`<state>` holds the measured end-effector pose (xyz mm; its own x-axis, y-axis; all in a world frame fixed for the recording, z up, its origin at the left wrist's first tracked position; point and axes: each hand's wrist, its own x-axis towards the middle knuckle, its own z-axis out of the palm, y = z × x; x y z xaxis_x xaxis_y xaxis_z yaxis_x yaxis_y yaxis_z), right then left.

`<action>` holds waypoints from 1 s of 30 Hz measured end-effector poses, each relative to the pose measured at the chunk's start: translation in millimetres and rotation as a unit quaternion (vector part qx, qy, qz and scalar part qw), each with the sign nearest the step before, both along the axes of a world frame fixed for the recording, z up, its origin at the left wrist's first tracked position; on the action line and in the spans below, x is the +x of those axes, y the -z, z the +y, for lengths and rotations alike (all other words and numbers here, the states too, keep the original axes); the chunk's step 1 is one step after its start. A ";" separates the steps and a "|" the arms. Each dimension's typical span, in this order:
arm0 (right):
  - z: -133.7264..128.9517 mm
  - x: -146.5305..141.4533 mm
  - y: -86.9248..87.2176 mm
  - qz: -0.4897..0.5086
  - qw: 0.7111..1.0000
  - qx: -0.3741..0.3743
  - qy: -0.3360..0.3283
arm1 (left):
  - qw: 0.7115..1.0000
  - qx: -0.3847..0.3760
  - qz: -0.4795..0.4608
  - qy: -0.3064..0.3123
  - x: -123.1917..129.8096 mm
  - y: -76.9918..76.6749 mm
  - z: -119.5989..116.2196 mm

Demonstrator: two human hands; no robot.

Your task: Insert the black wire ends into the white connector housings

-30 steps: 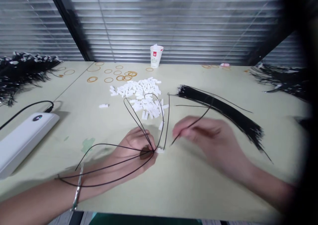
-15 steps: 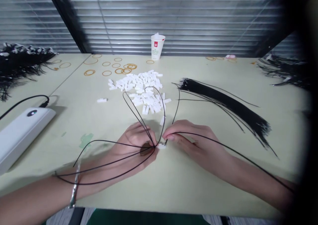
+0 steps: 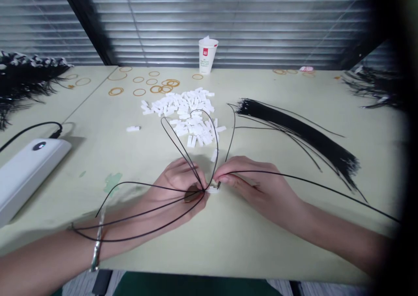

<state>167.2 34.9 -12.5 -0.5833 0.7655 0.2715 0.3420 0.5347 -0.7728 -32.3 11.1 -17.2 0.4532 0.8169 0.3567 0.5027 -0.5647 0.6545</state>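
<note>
Near edge: dark green fabric (image 3: 196, 285) shows below the pale tabletop (image 3: 235, 239).
Left wrist: a silvery bracelet (image 3: 97, 248) circles it.
Left hand: the left hand (image 3: 179, 180) has its thumb and fingers closed on a small white connector (image 3: 213, 190), whose end sticks out toward the right hand.
Looped wires: thin black wires (image 3: 140, 183) fan from the left fingertips, some arching back over the forearm, others rising in loops toward the pile.
Right hand: the right hand (image 3: 254, 178) pinches a single black wire (image 3: 307, 177) between thumb and forefinger; its tip is at the connector's protruding end, though whether it is inside cannot be told. The rest trails over the hand toward the right.
Left side: a white power bank (image 3: 35, 169) with a round dark display has a black cable (image 3: 32, 128) plugged in.
Right side: a thick bundle of black wires (image 3: 300, 130) lies slantwise, a few strands loose beside it.
Middle: a pile of white connectors (image 3: 183, 102) is spread beyond the hands; a lone connector (image 3: 133, 129) lies left of it.
Far part: tan rubber bands (image 3: 173, 83) lie scattered, and a paper cup (image 3: 206, 57) stands upright near the blinds (image 3: 244, 26).
</note>
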 end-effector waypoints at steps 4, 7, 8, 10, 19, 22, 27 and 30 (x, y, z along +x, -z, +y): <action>0.6 -0.1 0.0 0.000 1.000 0.001 -0.003 | 1.000 -0.002 0.000 0.004 0.3 0.0 0.2; 2.4 -0.7 1.2 -0.007 1.000 0.019 -0.001 | 1.000 -0.008 0.005 0.005 0.3 -1.1 0.0; 3.1 -1.2 1.5 -0.009 1.000 0.024 -0.006 | 1.000 -0.010 0.007 0.004 0.3 -1.8 -0.2; 4.3 -2.6 1.3 -0.017 0.999 0.019 -0.028 | 1.000 -0.014 0.010 0.004 0.3 -3.4 -0.5; 2.2 -9.0 -0.4 0.006 0.991 -0.133 0.031 | 0.999 -0.035 0.014 0.008 -1.1 -4.0 -0.4; 4.3 -8.0 5.7 0.012 0.989 -0.143 0.034 | 0.999 -0.035 0.009 0.008 -0.9 -2.6 1.1; 7.3 -7.6 11.3 0.005 0.989 -0.142 0.039 | 0.999 -0.035 0.013 0.013 -0.5 -6.5 1.6; 8.0 -9.3 12.0 0.006 0.992 -0.121 0.046 | 0.999 -0.028 0.013 0.014 -0.6 -7.6 2.1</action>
